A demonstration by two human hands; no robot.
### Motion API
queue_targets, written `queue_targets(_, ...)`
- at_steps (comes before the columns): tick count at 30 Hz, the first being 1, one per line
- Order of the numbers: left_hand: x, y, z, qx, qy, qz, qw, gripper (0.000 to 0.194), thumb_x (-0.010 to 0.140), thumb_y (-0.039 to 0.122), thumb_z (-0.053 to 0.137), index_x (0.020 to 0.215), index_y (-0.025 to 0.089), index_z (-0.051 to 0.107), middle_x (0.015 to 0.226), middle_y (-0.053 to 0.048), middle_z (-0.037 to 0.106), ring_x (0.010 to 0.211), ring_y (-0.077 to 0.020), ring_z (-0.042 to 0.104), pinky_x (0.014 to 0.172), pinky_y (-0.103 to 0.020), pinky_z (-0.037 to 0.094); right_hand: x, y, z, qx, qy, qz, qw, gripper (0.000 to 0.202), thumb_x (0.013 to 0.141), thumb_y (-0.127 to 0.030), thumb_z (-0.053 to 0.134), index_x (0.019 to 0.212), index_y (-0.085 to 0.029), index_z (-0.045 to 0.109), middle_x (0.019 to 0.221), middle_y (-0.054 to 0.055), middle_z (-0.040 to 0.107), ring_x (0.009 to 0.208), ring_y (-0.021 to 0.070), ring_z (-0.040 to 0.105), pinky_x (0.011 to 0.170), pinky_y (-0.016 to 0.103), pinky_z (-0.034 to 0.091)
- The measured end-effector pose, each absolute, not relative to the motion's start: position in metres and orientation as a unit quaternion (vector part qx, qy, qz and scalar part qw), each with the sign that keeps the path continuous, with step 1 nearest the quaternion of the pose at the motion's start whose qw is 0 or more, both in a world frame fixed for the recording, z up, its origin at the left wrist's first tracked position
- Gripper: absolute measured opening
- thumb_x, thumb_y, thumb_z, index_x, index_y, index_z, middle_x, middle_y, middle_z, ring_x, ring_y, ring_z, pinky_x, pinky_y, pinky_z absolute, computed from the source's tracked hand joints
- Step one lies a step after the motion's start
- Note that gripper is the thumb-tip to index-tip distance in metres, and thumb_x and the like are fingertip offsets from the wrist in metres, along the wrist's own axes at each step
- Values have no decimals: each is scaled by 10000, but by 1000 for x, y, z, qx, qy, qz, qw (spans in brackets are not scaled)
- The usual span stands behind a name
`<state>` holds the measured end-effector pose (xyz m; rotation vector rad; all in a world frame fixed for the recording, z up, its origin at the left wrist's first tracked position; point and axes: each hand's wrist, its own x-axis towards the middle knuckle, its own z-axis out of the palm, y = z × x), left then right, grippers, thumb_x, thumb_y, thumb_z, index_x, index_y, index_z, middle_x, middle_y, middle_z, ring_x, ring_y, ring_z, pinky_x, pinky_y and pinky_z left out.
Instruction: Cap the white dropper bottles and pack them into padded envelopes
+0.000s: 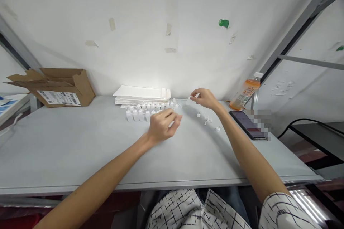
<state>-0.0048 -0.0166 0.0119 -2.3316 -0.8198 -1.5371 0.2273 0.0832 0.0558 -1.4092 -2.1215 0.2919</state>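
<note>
My left hand (164,124) is closed over the middle of the table, its thumb and fingers pinching a small translucent white bottle (177,108). Just left of it, several small white bottles (141,115) stand upright in rows, partly hidden by my fingers. Further right and slightly raised, my right hand (203,98) pinches a small pale piece, which looks like a cap, at its fingertips. Below that hand lie a few loose white caps (198,115) with thin pins, and a tangle of small white parts (207,119).
A stack of flat white cartons (139,94) lies against the wall behind the bottles. An open cardboard box (60,87) stands at the back left. On the right are an orange drink bottle (245,92) and a phone (247,124).
</note>
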Motion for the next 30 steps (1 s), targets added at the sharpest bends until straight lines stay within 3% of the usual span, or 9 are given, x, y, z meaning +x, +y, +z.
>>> queue_targets(5, 16, -32, -4, -815, -362, -450, 48, 302, 950, 359, 506, 788, 181, 689, 743, -49, 682, 631, -137, 588, 536, -257, 374, 249, 27, 69, -479, -772, 314, 275, 206, 770, -339, 675, 819, -139, 669, 634, 27, 642, 529, 123, 572, 481, 232, 371)
queue_targets(8, 19, -32, -12, -821, -400, -406, -33, 324, 910, 471, 565, 986, 189, 705, 817, -41, 695, 620, -140, 585, 543, -257, 391, 238, 5, 62, -423, -764, 416, 252, 232, 765, -348, 690, 861, -137, 667, 689, 43, 670, 563, 126, 597, 440, 213, 331)
queue_targets(11, 17, -28, -16, -827, -406, -372, -114, 314, 915, 461, 557, 1009, 199, 704, 758, -13, 661, 574, -127, 544, 552, -252, 404, 224, -2, 55, -379, -767, 456, 245, 229, 771, -344, 693, 871, -140, 667, 721, 48, 686, 592, 133, 625, 446, 208, 345)
queue_targets(14, 15, -25, -16, -816, -412, -367, -170, 282, 931, 405, 527, 977, 191, 705, 698, 8, 625, 535, -114, 499, 528, -241, 393, 227, 0, 55, -387, -777, 431, 246, 258, 800, -372, 670, 929, -149, 680, 739, 45, 690, 591, 136, 633, 455, 218, 362)
queue_targets(17, 14, -24, -14, -804, -426, -367, -194, 302, 911, 374, 538, 1107, 183, 665, 680, 24, 612, 525, -112, 506, 551, -243, 410, 254, 7, 56, -485, -774, 300, 274, 253, 815, -387, 651, 901, -153, 690, 758, 45, 699, 552, 122, 607, 511, 242, 403)
queue_targets(20, 13, -25, -14, -808, -432, -350, -196, 317, 904, 347, 517, 1155, 187, 626, 664, 35, 601, 535, -119, 533, 574, -251, 413, 284, 14, 53, -614, -751, 143, 197, 216, 780, -373, 683, 746, -160, 691, 708, 42, 700, 565, 133, 601, 556, 262, 398)
queue_targets(24, 13, -25, -15, -815, -433, -333, -193, 288, 897, 337, 499, 1121, 198, 615, 644, 46, 598, 481, -112, 502, 537, -247, 376, 297, 20, 46, -685, -716, 127, 48, 200, 744, -371, 705, 693, -178, 691, 578, 29, 671, 582, 170, 628, 535, 267, 365)
queue_targets(30, 14, -27, -14, -821, -426, -331, -188, 276, 897, 330, 495, 1114, 206, 611, 640, 41, 615, 463, -118, 497, 541, -255, 385, 297, 25, 38, -671, -729, 130, 42, 75, 721, -198, 644, 691, -185, 712, 586, 24, 687, 627, 179, 643, 535, 260, 369)
